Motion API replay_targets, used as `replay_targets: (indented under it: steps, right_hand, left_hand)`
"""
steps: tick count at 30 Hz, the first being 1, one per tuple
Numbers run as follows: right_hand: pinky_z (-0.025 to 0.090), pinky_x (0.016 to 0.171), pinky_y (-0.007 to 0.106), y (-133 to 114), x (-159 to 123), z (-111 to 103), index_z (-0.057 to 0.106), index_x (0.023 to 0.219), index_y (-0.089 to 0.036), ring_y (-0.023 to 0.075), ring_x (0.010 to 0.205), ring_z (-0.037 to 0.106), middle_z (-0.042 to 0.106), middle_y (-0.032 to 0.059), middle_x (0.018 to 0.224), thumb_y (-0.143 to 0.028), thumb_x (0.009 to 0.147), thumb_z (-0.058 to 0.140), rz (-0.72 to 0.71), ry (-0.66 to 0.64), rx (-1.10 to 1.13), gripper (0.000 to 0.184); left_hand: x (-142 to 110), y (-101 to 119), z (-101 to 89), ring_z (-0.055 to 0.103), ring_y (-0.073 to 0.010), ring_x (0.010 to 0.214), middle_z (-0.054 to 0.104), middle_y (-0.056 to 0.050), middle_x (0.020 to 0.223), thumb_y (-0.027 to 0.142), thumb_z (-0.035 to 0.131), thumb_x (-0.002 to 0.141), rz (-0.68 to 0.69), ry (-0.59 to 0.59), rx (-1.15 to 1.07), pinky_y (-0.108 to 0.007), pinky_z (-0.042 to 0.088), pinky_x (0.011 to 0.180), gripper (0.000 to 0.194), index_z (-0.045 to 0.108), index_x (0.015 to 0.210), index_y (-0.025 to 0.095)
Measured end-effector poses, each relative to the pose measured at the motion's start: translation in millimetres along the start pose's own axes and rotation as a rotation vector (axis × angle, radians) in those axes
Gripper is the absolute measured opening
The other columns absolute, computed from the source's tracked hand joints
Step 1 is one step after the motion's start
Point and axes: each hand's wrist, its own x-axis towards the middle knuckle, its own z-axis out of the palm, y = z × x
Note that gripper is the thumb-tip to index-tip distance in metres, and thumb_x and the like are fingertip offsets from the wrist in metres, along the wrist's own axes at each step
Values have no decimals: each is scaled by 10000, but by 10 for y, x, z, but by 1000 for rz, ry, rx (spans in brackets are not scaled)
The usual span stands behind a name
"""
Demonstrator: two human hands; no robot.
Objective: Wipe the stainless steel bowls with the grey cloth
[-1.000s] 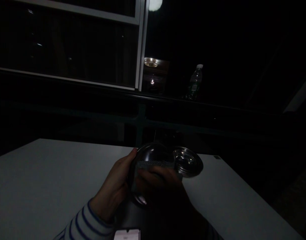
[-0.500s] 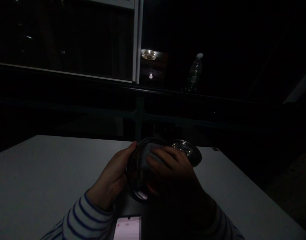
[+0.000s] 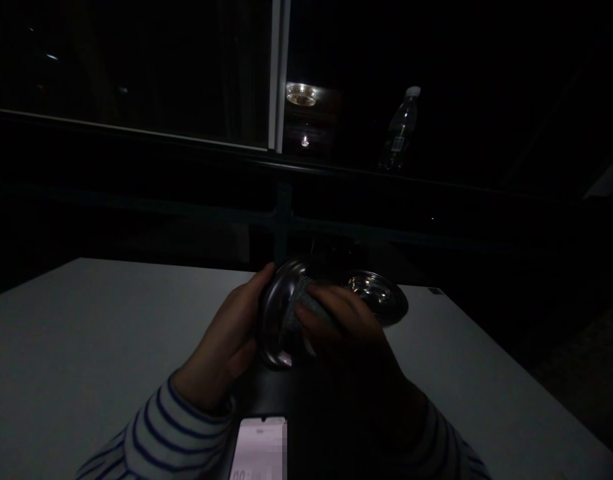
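A shiny metal bowl (image 3: 275,327) is tilted up above the white table, its side catching the light. My left hand (image 3: 233,333) grips its left rim, thumb at the top edge. Against the bowl's surface my right hand (image 3: 343,327) presses a greyish cloth (image 3: 302,300), fingers bent over it; much of this hand is in deep shadow. Just beyond the right hand, a second metal bowl (image 3: 381,297) rests on the table near its far edge, partly covered by the fingers.
A lit phone (image 3: 259,447) lies on the white table (image 3: 111,353) near the front. Past the table's far edge, a plastic bottle (image 3: 402,127) stands on a dark ledge by a window frame (image 3: 279,80). The surroundings are very dark.
The held bowl has turned, so more of its shiny outer side shows. My right hand has shifted slightly with the cloth on the bowl. The view has moved a little.
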Motion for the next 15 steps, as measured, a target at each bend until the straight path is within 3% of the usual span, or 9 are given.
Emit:
replay_targets:
  steps: [6, 12, 15]
  right_hand:
    - [424, 783, 342, -140, -49, 99, 569, 1068, -245, 210, 1051, 472, 595, -2, 1117, -207, 861, 460, -98, 44, -139, 237]
    - [429, 773, 379, 24, -14, 11, 542, 1127, -177, 235, 1032, 465, 564, 75, 1177, -236, 881, 420, 34, 14, -109, 280]
    - [424, 764, 360, -15, -13, 23, 572, 1071, -192, 218, 996, 485, 606, 47, 1108, -230, 878, 434, 64, 46, -122, 240]
  left_hand:
    - [8, -12, -17, 586, -133, 486, 653, -21, 568, 278, 578, 755, 199, 81, 135, -210, 428, 452, 172, 656, 775, 126]
    - [37, -36, -44, 582, -138, 498, 646, -34, 583, 276, 568, 765, 135, -48, 196, -221, 433, 464, 180, 652, 748, 117]
    - [50, -46, -48, 609, -156, 549, 667, -51, 634, 253, 545, 783, 96, -57, 175, -238, 459, 498, 174, 654, 772, 118]
